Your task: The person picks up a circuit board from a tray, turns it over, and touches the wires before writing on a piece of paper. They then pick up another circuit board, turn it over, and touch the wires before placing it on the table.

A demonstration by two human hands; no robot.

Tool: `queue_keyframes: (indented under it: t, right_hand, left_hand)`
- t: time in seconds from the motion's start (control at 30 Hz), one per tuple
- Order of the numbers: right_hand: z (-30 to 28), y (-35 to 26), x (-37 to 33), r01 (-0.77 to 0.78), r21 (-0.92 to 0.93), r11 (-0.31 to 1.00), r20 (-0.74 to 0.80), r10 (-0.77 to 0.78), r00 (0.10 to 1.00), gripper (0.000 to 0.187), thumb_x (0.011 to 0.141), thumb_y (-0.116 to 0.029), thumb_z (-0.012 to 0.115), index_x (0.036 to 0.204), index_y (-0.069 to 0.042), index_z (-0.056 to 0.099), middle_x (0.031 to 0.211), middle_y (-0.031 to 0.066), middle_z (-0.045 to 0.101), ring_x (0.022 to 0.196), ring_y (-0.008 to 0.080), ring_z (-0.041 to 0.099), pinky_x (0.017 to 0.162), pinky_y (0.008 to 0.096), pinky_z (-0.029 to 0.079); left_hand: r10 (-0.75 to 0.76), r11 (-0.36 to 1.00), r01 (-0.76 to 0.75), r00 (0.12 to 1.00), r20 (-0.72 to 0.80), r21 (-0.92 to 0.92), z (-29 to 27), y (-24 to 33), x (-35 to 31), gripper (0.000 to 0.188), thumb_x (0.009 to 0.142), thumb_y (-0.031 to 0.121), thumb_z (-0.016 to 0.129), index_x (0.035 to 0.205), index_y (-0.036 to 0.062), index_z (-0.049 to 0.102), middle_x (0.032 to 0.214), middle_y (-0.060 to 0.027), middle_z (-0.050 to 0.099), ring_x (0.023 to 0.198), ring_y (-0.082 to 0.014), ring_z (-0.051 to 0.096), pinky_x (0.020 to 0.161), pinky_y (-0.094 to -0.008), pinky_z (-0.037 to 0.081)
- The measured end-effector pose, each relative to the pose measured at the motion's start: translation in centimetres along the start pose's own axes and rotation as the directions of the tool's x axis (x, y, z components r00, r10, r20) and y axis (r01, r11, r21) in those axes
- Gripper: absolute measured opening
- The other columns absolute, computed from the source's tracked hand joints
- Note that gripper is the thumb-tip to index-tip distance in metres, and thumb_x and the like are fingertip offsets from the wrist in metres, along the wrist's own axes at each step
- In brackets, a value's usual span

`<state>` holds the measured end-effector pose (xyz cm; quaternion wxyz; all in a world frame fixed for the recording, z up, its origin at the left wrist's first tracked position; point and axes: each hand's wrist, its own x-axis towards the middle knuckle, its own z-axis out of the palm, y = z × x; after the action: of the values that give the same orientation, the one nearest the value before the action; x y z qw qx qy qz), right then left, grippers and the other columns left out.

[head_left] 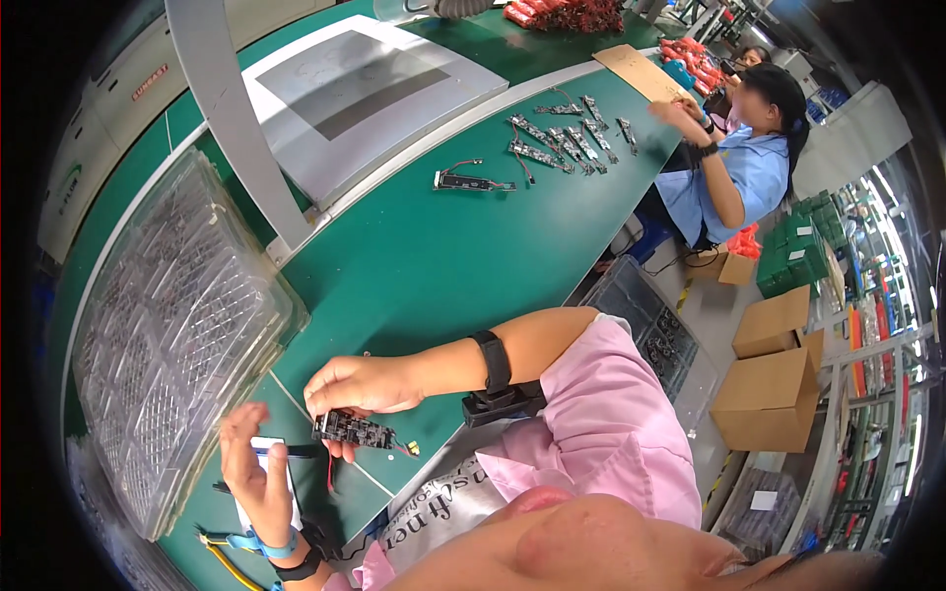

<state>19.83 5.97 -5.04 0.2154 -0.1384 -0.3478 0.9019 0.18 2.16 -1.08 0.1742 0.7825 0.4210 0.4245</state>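
- Low in the frame, left of centre, the right hand (360, 384) curls its fingers (330, 402) down over the top edge of a small black circuit board (353, 429), pinching it just above the green bench (424, 256).
- Thin red wires (330, 471) hang from the board, and a short lead ends in a small yellow connector (412, 449) at its right end.
- The left hand (251, 468), at the lower left, is raised with its fingers loosely spread and its thumb up; it rests against a white card-like piece (268, 448), though whether it grips it cannot be told.
- A black strap (493, 361) circles the right wrist, and a pink sleeve (601, 414) covers the upper arm.
- Yellow-handled pliers (222, 552) lie at the bottom left edge.
- A stack of clear plastic trays (168, 335) fills the left of the frame.
- At upper centre, one more board with wires (471, 181) lies alone, and a cluster of similar boards (562, 133) lies beyond it.
- At the upper right, a co-worker in a blue shirt (754, 172) sits at the bench beside cardboard boxes (774, 394).
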Motion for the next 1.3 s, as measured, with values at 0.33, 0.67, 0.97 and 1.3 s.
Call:
queue_keyframes:
  t: [0.33,0.67,0.97,1.3]
  right_hand:
    - [0.3,1.4,0.3,-0.054,-0.148,0.987,-0.001,0.054,0.999,0.025,0.084,-0.015,0.051,0.1,0.004,0.049,0.083,0.0128,0.057,0.065,0.0191,0.06,0.053,0.028,0.049]
    - [0.1,-1.4,0.5,-0.028,-0.357,0.934,-0.155,-0.03,0.987,0.029,0.077,-0.005,0.054,0.103,0.007,0.048,0.085,0.0167,0.058,0.063,0.0198,0.059,0.059,0.0278,0.049]
    - [-0.7,-2.0,0.0,0.326,-0.32,0.89,-0.136,-0.384,0.913,0.025,0.074,-0.004,0.056,0.096,0.007,0.051,0.079,0.0162,0.058,0.062,0.0222,0.059,0.057,0.0282,0.05]
    - [-0.4,-2.1,-0.2,0.402,-0.332,0.853,-0.174,-0.474,0.863,0.021,0.073,-0.002,0.057,0.091,0.006,0.052,0.081,0.0143,0.058,0.067,0.0196,0.059,0.057,0.0306,0.053]
  left_hand:
    - [-0.385,0.843,0.469,0.868,0.313,-0.264,1.9,1.5,-1.5,0.035,0.065,-0.002,0.062,0.099,-0.002,0.053,0.064,-0.0047,0.055,0.055,-0.0104,0.052,0.052,-0.0212,0.041]
    - [-0.462,0.771,0.463,0.879,0.117,-0.438,0.0,-0.7,-2.0,0.042,0.066,-0.001,0.064,0.103,-0.0006,0.044,0.075,-0.003,0.054,0.07,-0.0086,0.053,0.06,-0.0213,0.042]
    - [-0.353,0.66,0.181,0.931,-0.088,-0.729,0.4,-0.8,-2.5,0.044,0.067,-0.007,0.065,0.103,-0.0005,0.041,0.095,-0.0085,0.049,0.088,-0.0154,0.051,0.079,-0.0297,0.042]
    - [-0.313,0.684,0.167,0.946,-0.079,-0.71,0.1,-1.0,-2.5,0.043,0.066,-0.009,0.065,0.101,0.0003,0.04,0.095,-0.0104,0.049,0.088,-0.0172,0.052,0.079,-0.0318,0.042]
